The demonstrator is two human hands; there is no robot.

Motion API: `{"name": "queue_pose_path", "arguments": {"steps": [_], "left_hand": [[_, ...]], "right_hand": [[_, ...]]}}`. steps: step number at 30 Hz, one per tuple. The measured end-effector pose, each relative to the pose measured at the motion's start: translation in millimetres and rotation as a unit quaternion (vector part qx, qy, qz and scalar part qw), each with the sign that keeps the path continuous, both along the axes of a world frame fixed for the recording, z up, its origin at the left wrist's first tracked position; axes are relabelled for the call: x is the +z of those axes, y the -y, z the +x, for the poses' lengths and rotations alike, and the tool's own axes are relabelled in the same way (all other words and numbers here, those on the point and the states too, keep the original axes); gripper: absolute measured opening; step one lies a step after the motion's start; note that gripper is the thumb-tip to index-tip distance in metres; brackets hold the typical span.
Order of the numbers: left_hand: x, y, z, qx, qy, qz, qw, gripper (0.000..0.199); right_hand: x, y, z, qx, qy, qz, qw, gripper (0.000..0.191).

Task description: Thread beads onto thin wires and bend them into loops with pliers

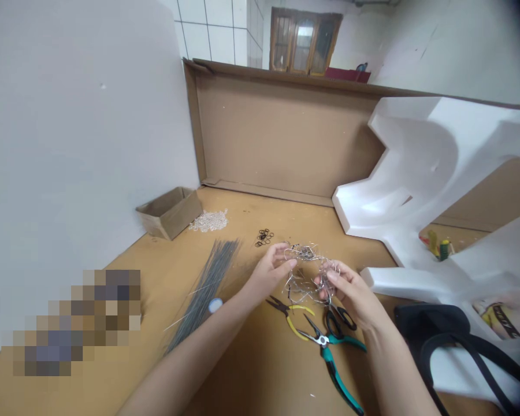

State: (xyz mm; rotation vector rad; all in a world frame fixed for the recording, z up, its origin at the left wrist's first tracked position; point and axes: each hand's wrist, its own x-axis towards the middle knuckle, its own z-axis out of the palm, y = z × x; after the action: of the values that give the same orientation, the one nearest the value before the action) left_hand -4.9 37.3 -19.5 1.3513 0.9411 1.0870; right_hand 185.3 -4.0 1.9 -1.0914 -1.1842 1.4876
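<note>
I see the left hand [268,271] and right hand [351,292] close together over the wire [307,274]. Right under them lie yellow pliers [292,319], green pliers [329,352] and scissors [338,320], so a straight way down meets these tools. A hand can pass over the table [260,375] between the rods [201,294] and the green pliers. Forward, it can go past the rings [264,237] until the cardboard [281,133] stops it. On the right, foam [416,167] and a bag [433,323] stand in the way. Far left are a box [171,212] and beads [208,221].
</note>
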Motion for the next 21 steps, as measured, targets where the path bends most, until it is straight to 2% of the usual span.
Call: {"name": "queue_pose_path", "arguments": {"steps": [2, 3, 4, 5, 7, 8, 9, 11, 14, 18, 21], "left_hand": [[4.2, 4, -2, 0.070, -0.075, 0.122, 0.987, 0.043], [8.5, 8, -3, 0.076, -0.106, 0.184, 0.974, 0.041], [13.7, 11, -5, 0.052, -0.129, 0.235, 0.962, 0.036], [19.2, 15, -7, 0.001, -0.150, 0.272, 0.950, 0.032], [28.0, 21, -10, -0.105, -0.186, 0.309, 0.927, 0.033], [30.3, 23, -10, -0.140, -0.199, 0.315, 0.917, 0.038], [30.8, 24, -10, -0.157, -0.210, 0.315, 0.912, 0.041], [27.4, 23, -9, -0.153, -0.227, 0.304, 0.913, 0.038], [16.6, 19, -5, -0.133, -0.212, 0.252, 0.935, 0.027], [5.8, 12, 0, -0.118, -0.084, 0.142, 0.979, 0.022], [2.6, 9, 2, -0.097, 0.035, 0.053, 0.993, 0.024]], "right_hand": [[-1.4, -1, -1, -0.011, -0.006, -0.002, 1.000, 0.026], [-2.0, -1, -2, -0.013, -0.011, -0.002, 1.000, 0.025], [-2.5, -2, -2, -0.014, -0.016, -0.003, 1.000, 0.024], [-2.9, -2, -3, -0.014, -0.022, -0.004, 1.000, 0.023], [-3.6, -3, -4, -0.022, -0.035, -0.006, 0.999, 0.021], [-3.8, -3, -4, -0.028, -0.043, -0.007, 0.999, 0.020], [-4.0, -4, -4, -0.034, -0.052, -0.009, 0.998, 0.020], [-4.1, -4, -3, -0.039, -0.068, -0.012, 0.997, 0.021], [-4.2, -4, -2, -0.035, -0.069, -0.005, 0.997, 0.026], [-5.6, -2, -5, -0.016, -0.045, 0.035, 0.998, 0.036], [-8.2, 0, -10, 0.003, -0.014, 0.074, 0.997, 0.045]]}}
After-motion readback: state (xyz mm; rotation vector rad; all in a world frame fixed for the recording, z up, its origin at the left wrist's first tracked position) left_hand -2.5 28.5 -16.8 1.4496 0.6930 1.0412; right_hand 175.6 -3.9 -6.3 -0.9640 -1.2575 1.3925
